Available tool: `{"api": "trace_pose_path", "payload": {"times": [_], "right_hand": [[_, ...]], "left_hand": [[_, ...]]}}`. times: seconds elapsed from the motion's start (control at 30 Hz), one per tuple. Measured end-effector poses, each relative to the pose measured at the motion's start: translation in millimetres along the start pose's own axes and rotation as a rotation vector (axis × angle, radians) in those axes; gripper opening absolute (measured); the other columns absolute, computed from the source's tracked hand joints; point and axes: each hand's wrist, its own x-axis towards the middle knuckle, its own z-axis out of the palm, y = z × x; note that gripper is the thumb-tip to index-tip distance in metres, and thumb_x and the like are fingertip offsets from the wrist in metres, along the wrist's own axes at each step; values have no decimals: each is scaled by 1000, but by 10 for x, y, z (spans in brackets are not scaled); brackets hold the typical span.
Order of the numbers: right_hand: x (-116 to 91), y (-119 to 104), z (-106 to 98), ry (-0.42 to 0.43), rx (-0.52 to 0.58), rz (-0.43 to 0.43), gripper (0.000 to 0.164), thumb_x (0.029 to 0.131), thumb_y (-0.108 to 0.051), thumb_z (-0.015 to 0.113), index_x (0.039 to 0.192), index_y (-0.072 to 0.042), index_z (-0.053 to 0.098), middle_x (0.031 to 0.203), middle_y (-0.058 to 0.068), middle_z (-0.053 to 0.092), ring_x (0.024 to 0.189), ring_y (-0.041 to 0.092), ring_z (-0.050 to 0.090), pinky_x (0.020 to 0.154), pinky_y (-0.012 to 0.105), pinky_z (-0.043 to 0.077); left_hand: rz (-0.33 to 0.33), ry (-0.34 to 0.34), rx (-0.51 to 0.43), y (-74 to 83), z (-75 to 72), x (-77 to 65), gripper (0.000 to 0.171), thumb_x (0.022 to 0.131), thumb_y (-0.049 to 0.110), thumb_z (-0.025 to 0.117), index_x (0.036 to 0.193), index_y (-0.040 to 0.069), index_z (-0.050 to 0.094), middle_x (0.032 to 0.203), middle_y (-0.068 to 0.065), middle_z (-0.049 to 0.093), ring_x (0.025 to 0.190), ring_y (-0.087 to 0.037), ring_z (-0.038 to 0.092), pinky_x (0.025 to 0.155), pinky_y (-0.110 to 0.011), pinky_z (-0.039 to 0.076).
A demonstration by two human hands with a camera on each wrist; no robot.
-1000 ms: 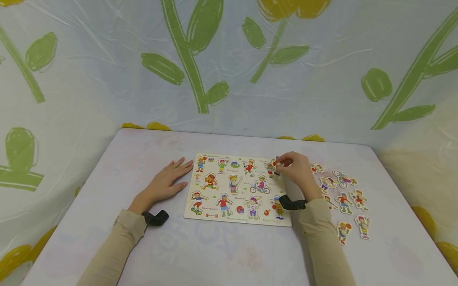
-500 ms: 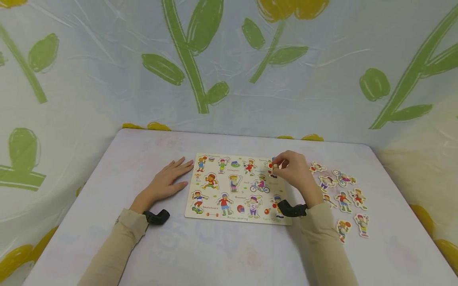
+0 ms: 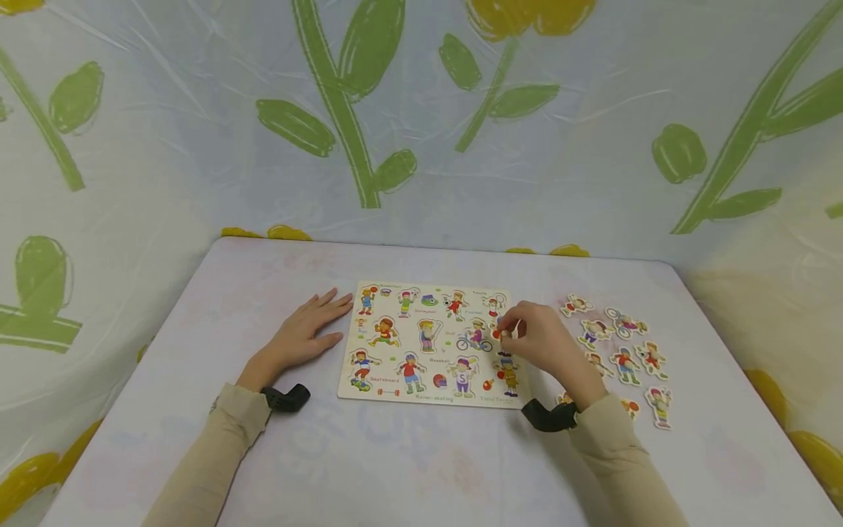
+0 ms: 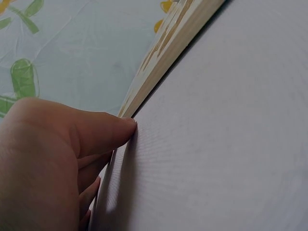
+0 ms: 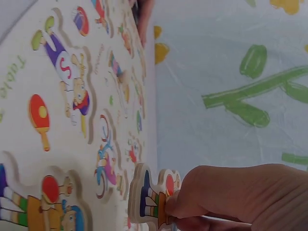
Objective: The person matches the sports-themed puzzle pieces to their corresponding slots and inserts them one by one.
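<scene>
A flat wooden puzzle board (image 3: 408,341) printed with children playing sports lies in the middle of the table. My right hand (image 3: 546,338) pinches a puzzle piece (image 5: 150,199) between thumb and fingers, over the board's right edge. That piece shows a table tennis player with a red bat. In the right wrist view it is close over the board, near the recess (image 5: 45,207) with the same figure. My left hand (image 3: 303,333) lies palm down on the table, fingers spread, fingertips right at the board's left edge; its thumb (image 4: 108,130) shows in the left wrist view.
Several loose sports-figure puzzle pieces (image 3: 626,366) lie scattered on the table to the right of the board, some partly hidden by the right forearm. A patterned curtain (image 3: 421,132) with green stems rises behind the table (image 3: 395,468).
My right hand has moved from the board's top right corner toward me along its right side, carrying the puzzle piece. The left hand has stayed in place.
</scene>
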Motion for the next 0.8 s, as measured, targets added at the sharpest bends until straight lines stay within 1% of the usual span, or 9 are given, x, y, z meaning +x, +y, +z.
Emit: {"api": "trace_pose_path", "payload": {"times": [0.13,0.27,0.4,0.53,0.7,0.8], "right_hand": [[-101,10,26,-62,-9,6,12,75,-5,74,86,-9,73,79,1,61,68,17,50,57,30,43],[-186,48,67,-102,-9,18,11,75,-5,74,86,-10,72,77,0,60,67,16,50,57,30,43],[-259,97,118,-119,5,25,12,74,-5,75,83,-10,71,75,0,58,66,15,49,56,29,42],[-308,142,164,-138,19,21,14,72,-3,75,82,-11,71,73,-1,57,65,14,49,56,27,42],[-342,158,191,-160,34,17,15,72,-2,76,84,-11,71,74,-2,57,66,13,49,56,27,42],[-358,167,200,-168,54,30,16,72,-2,76,84,-10,70,74,-2,57,66,14,50,55,26,43]], "left_hand": [[5,8,13,12,-4,2,59,94,25,61,148,5,47,156,-9,40,148,-35,23,121,-53,13],[11,21,11,28,-10,0,59,93,24,63,147,3,48,154,-11,41,147,-37,25,120,-56,15],[5,18,5,39,-19,-2,60,93,24,63,147,4,47,155,-10,41,147,-37,24,120,-55,15],[0,8,25,32,-18,-6,60,94,26,62,148,5,47,155,-9,40,148,-36,23,120,-55,14],[3,10,23,28,-16,1,60,94,26,62,148,5,47,155,-9,40,148,-36,24,120,-55,15],[7,9,18,23,-9,7,60,94,26,62,148,5,47,156,-9,40,148,-35,23,120,-54,14]]}}
